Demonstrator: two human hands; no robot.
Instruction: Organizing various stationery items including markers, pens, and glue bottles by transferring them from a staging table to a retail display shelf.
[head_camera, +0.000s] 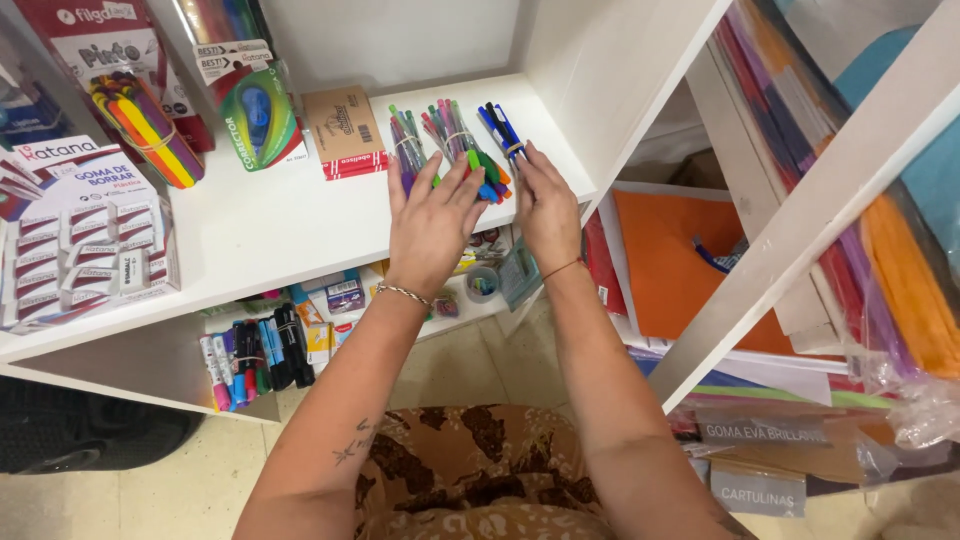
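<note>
Both my hands rest on a white shelf (260, 235) at bundles of coloured pens. My left hand (430, 225) lies flat, fingers spread, its fingertips touching a banded bundle of green and purple pens (405, 140) and a second mixed-colour bundle (455, 130). My right hand (545, 205) lies beside it, fingers apart, touching the tips of a blue pen bundle (500, 125). Neither hand closes around anything. A chain bracelet sits on my left wrist, a thin cord on my right.
A brown cardboard box (343, 128) lies left of the pens, then a green correction-tape pack (258, 115), coloured sticks (150, 130) and an eraser display box (80, 240). Markers (250, 360) fill the lower shelf. Orange paper (680, 260) and coloured sheets (900, 270) stand right.
</note>
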